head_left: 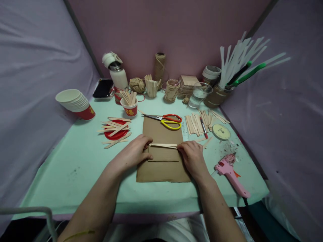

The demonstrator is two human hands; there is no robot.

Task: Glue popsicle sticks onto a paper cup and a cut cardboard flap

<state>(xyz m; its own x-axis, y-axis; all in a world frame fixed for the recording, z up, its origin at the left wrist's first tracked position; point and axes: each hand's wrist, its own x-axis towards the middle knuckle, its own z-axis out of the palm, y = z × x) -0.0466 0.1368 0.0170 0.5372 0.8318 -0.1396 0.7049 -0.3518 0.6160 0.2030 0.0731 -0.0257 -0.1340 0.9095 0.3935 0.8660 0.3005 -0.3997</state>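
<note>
Two pale wooden craft sticks (164, 145) lie nearly together across the upper part of a small cardboard piece (163, 156). Beneath it is a larger cardboard sheet (164, 173). My left hand (137, 149) grips the small piece's left edge, thumb on top and curled fingers by the sticks' left end. With fingertips pinched, my right hand (193, 154) holds the right end of a stick; the fingers partly hide that end. Scissors (164, 119) with red and yellow handles lie on the sheet's far end, beyond both hands.
Loose sticks lie on a red lid (116, 134) at left and in a pile (194, 124) at right. A pink glue gun (232, 174) lies by my right forearm. Behind stand stacked paper cups (75, 104), a stick-filled cup (130, 109), a water cup (198, 97) and a jar of glue sticks (218, 95).
</note>
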